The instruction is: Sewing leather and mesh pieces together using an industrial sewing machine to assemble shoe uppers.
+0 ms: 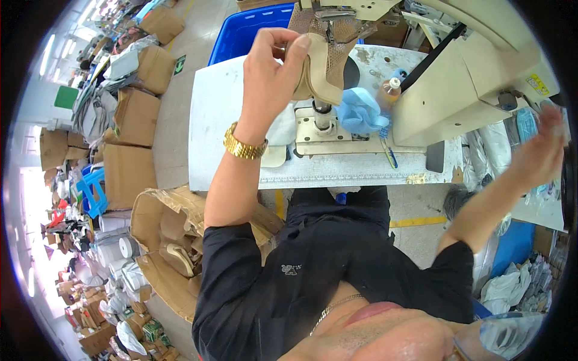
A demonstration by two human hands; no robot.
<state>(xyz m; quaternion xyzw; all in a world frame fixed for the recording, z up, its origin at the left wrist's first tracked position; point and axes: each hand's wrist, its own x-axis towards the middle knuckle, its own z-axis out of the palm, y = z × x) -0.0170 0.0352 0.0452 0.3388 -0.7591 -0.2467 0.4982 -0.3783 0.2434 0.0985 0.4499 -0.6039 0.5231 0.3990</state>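
Observation:
My left hand (274, 75) pinches a beige shoe upper (326, 84) with brown mesh on it, thumb and fingers closed at its left side. The upper sits over the post (324, 120) of a cream sewing machine (445, 84), under the needle area (329, 30). Away to the right, my right hand (540, 146) is raised near the end of the machine, by a dark knob (507, 100). Motion smears its fingers, so their grip is unclear.
A bundle of blue cloth (361, 111), a small bottle (388, 93) and a pen-like tool (390, 155) lie by the post on the white table (223, 132). A blue bin (232, 36) stands behind. Left of my lap, a cardboard box (150, 222) holds shoe pieces.

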